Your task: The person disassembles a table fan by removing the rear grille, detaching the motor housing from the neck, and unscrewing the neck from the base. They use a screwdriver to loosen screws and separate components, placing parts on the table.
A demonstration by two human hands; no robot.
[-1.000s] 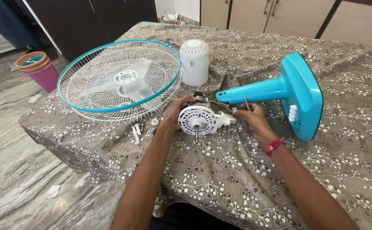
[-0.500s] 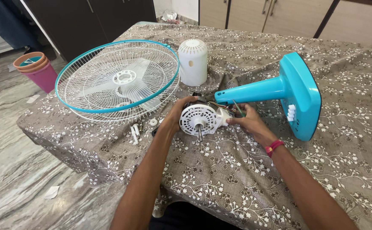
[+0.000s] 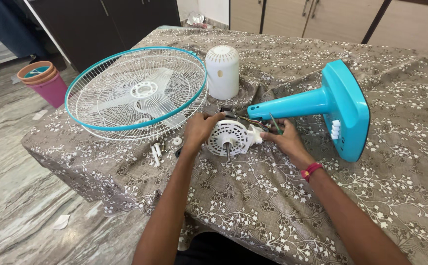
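White fan motor (image 3: 229, 137) | left hand (image 3: 199, 128) grips | right hand (image 3: 282, 139) holds screwdriver (image 3: 274, 123)

Bare arms, red wristband (image 3: 311, 171) r. wrist

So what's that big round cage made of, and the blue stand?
The round cage looks like thin metal wire painted white, since its fine spokes let the table show through, with a glossy teal rim, probably plastic. The blue stand looks like smooth moulded plastic: one even colour with a soft shine.
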